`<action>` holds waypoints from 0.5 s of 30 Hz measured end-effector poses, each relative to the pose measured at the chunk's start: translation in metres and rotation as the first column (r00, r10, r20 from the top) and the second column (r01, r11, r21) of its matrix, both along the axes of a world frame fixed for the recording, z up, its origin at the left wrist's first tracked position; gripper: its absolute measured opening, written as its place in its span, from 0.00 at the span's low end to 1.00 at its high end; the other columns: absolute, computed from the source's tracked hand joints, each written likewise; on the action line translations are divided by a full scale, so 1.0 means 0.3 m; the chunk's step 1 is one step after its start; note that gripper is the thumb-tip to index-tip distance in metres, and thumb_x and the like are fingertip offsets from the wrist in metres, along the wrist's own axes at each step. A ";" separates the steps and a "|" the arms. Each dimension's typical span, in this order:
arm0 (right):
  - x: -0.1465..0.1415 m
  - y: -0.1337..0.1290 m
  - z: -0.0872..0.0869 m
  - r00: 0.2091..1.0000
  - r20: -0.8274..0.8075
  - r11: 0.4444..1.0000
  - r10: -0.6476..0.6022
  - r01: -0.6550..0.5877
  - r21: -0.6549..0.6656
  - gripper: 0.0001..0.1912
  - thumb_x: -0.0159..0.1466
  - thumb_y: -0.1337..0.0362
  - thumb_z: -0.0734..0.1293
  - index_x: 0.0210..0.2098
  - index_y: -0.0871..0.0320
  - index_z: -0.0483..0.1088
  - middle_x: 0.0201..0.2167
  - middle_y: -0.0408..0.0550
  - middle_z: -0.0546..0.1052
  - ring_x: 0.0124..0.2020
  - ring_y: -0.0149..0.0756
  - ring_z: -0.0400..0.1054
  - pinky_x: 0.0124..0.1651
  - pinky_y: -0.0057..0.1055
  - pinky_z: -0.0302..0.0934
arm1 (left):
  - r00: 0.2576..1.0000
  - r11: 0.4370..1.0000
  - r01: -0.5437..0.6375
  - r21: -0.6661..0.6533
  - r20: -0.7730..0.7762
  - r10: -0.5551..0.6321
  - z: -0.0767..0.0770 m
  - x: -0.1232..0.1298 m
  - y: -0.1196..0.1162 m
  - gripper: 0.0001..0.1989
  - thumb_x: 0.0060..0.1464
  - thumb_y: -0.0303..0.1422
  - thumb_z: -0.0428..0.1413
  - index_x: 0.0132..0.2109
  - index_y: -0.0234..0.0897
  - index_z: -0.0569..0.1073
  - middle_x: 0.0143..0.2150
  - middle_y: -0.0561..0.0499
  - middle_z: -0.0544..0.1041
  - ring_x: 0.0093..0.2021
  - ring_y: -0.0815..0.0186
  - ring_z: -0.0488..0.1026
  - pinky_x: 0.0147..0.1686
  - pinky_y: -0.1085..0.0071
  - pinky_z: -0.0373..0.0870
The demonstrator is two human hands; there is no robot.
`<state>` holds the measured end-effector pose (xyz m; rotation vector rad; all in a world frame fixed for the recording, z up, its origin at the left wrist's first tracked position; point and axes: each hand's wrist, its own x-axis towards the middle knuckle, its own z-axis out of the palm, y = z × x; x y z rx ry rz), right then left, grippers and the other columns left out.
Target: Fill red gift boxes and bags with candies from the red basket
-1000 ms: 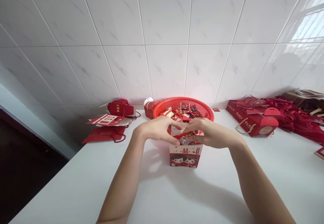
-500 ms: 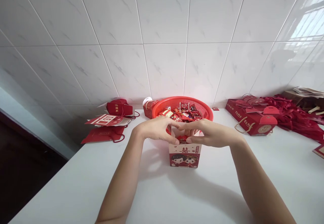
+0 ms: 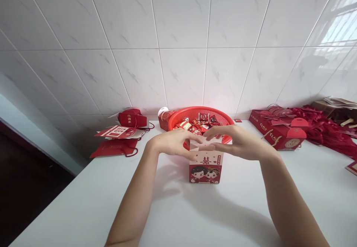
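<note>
A red and cream paper gift box (image 3: 205, 169) stands upright on the white table, with two cartoon figures on its front. Its top flaps are up, and my hands partly cover them. My left hand (image 3: 174, 143) holds the box's upper left side, thumb at the front edge and fingers curved towards the back. Over the upper right side is my right hand (image 3: 237, 141), thumb and fingers apart, the fingertips close to the pale flaps. What lies inside the box is hidden. Just behind it, a red plastic basket (image 3: 192, 110) holds several wrapped candies (image 3: 195, 127).
Red paper bags (image 3: 115, 148) with cord handles lie at the left. A small red box (image 3: 165, 118) stands beside the basket. To the right are a longer red box (image 3: 275, 130), a heap of red ribbon-like material (image 3: 320, 130) and a tiled wall (image 3: 181, 79) behind.
My right hand has drawn its fingers up out of the box and shifted slightly right. The box front stands a little more upright, and the red contents no longer show.
</note>
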<state>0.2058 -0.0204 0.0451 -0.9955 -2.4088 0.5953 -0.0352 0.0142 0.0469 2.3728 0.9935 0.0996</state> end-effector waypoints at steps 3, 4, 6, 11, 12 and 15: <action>0.026 0.004 0.000 0.984 -0.030 0.973 -0.178 0.180 0.141 0.20 0.64 0.54 0.69 0.54 0.51 0.73 0.53 0.49 0.77 0.51 0.45 0.72 0.47 0.37 0.68 | 1.000 0.998 0.003 0.064 0.021 -0.005 -0.012 0.010 0.005 0.29 0.54 0.36 0.60 0.63 0.48 0.69 0.61 0.52 0.73 0.52 0.58 0.73 0.47 0.70 0.66; 0.030 0.008 -0.005 0.976 -0.011 0.963 -0.220 0.219 0.160 0.22 0.63 0.55 0.69 0.56 0.51 0.72 0.54 0.50 0.77 0.52 0.46 0.72 0.48 0.38 0.68 | 1.000 0.995 -0.006 0.095 0.029 0.004 -0.018 0.016 0.007 0.30 0.55 0.35 0.58 0.65 0.48 0.67 0.61 0.51 0.73 0.52 0.58 0.73 0.47 0.69 0.66; 0.033 0.019 -0.017 0.961 0.080 0.956 -0.265 0.251 0.153 0.26 0.61 0.58 0.70 0.59 0.50 0.70 0.57 0.50 0.75 0.54 0.47 0.70 0.50 0.39 0.67 | 0.999 0.988 -0.035 0.150 0.031 0.030 -0.030 0.031 0.011 0.31 0.56 0.33 0.56 0.66 0.48 0.64 0.61 0.50 0.73 0.55 0.56 0.71 0.46 0.68 0.67; 0.017 0.057 -0.039 0.883 0.402 0.967 -0.242 0.256 0.019 0.13 0.62 0.63 0.67 0.45 0.55 0.75 0.41 0.50 0.78 0.41 0.42 0.71 0.34 0.31 0.61 | 0.999 0.980 -0.046 0.192 -0.008 0.048 -0.045 0.056 0.013 0.19 0.57 0.30 0.53 0.56 0.45 0.72 0.50 0.50 0.78 0.50 0.55 0.72 0.39 0.67 0.67; 0.016 0.066 -0.039 0.871 0.435 0.968 -0.229 0.250 0.010 0.07 0.62 0.65 0.66 0.39 0.57 0.75 0.35 0.48 0.77 0.36 0.38 0.69 0.30 0.29 0.57 | 0.999 0.979 -0.048 0.197 0.002 0.048 -0.045 0.056 0.013 0.19 0.57 0.29 0.53 0.55 0.45 0.72 0.49 0.51 0.78 0.49 0.56 0.73 0.38 0.67 0.67; 0.038 0.088 -0.032 0.888 0.416 0.978 -0.196 0.210 0.013 0.07 0.62 0.69 0.63 0.27 0.58 0.70 0.25 0.43 0.71 0.27 0.31 0.61 0.27 0.29 0.50 | 0.992 0.977 -0.076 0.199 0.117 0.053 -0.045 0.051 0.019 0.20 0.56 0.30 0.55 0.56 0.45 0.71 0.48 0.51 0.77 0.46 0.59 0.74 0.40 0.66 0.69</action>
